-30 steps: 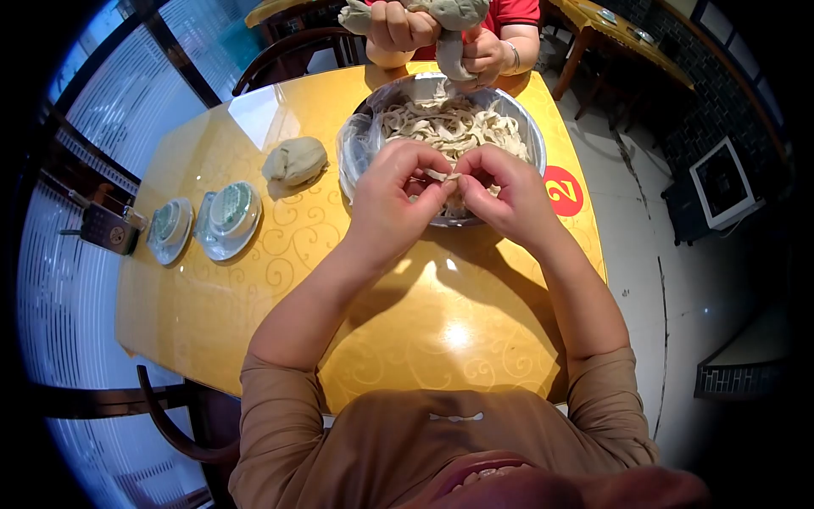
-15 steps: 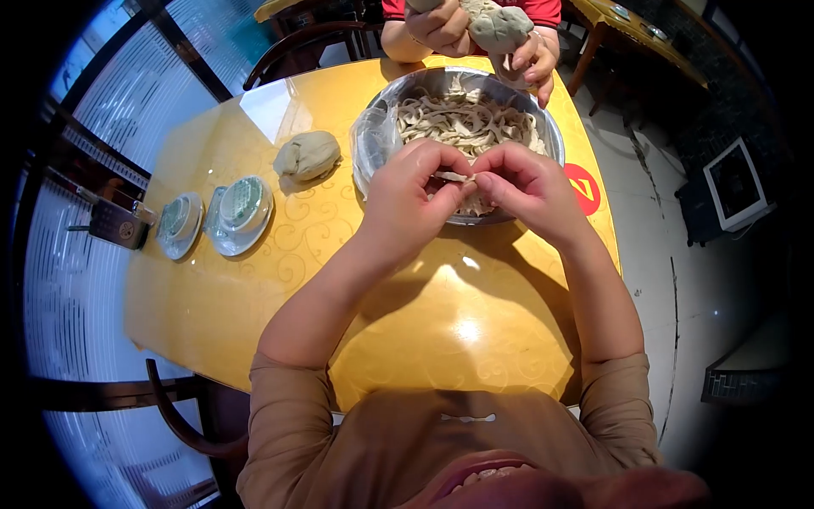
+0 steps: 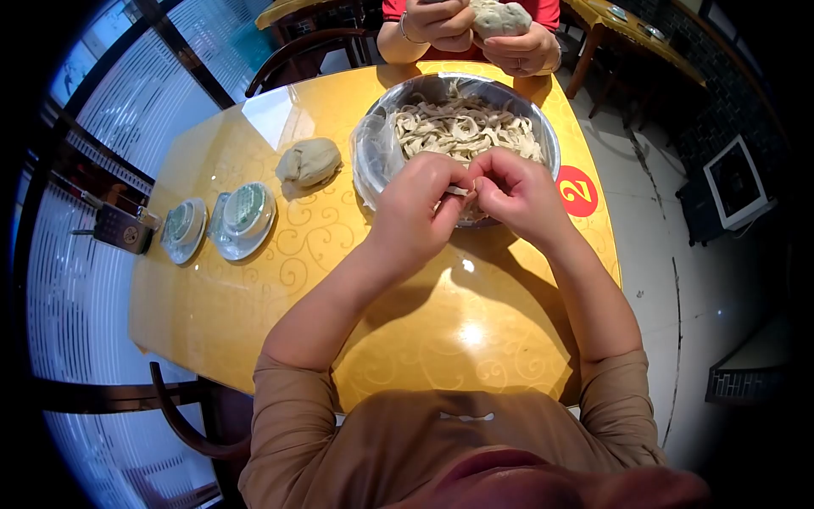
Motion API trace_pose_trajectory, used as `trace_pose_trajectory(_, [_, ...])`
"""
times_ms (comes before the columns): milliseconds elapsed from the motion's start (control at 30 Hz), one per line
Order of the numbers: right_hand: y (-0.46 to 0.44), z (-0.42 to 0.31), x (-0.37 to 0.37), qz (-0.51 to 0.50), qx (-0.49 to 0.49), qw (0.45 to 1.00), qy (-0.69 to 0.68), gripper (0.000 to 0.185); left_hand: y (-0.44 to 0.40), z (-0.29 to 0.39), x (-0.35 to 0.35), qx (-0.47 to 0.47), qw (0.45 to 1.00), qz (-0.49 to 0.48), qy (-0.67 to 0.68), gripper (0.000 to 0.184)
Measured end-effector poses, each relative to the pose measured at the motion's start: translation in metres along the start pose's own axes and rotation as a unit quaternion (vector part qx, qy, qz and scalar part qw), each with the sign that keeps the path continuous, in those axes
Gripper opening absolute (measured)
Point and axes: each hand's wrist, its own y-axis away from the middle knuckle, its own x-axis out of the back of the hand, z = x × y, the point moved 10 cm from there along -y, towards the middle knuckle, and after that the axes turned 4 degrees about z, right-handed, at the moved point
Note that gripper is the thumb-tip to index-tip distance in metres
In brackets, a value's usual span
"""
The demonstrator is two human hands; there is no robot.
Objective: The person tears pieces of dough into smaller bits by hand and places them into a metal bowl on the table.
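Both of my hands are together over the near rim of a large metal bowl (image 3: 549, 127) lined with clear plastic. My left hand (image 3: 420, 199) pinches a thin pale strip of dough-like stuff (image 3: 458, 191) between thumb and fingers. At the strip's other end, my right hand (image 3: 519, 197) is closed in a pinch with the fingertips meeting. Beyond them, many torn beige strips (image 3: 462, 127) fill the bowl. A smooth greyish dough-like lump (image 3: 309, 163) rests on the table to the left of the bowl.
Across the yellow table (image 3: 254, 297), another person's hands (image 3: 517, 51) hold a pale lump (image 3: 500, 19). Wrapped dish sets (image 3: 246, 212) stand at the left, beside a dark box (image 3: 121, 227). A red number sticker (image 3: 578, 192) lies right of the bowl.
My hands have stayed over the bowl's near edge, the fingers shifting a little on the strip. The other person's hands have drawn back from above the bowl and closer together.
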Motion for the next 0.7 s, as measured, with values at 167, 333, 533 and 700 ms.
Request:
trace_pose_trajectory(167, [0.0, 0.015, -0.006, -0.026, -0.064, 0.989, -0.134, 0.009, 0.001, 0.013, 0.003, -0.065, 0.998, 0.014, -0.01, 0.021])
trace_pose_trajectory(333, [0.002, 0.013, -0.014, -0.047, -0.1, 0.964, -0.243, 0.007, 0.0, 0.018, 0.009, -0.09, 0.995, 0.022, -0.031, 0.024])
trace_pose_trajectory(533, [-0.002, 0.005, -0.01, -0.054, -0.044, 0.979, -0.191, 0.017, 0.001, -0.002, 0.012, -0.019, 0.998, 0.054, 0.012, 0.025])
trace_pose_trajectory(700, [-0.002, 0.006, -0.008, -0.073, -0.065, 0.975, -0.198, 0.013, -0.001, 0.008, 0.011, -0.063, 0.998, 0.031, 0.009, 0.026])
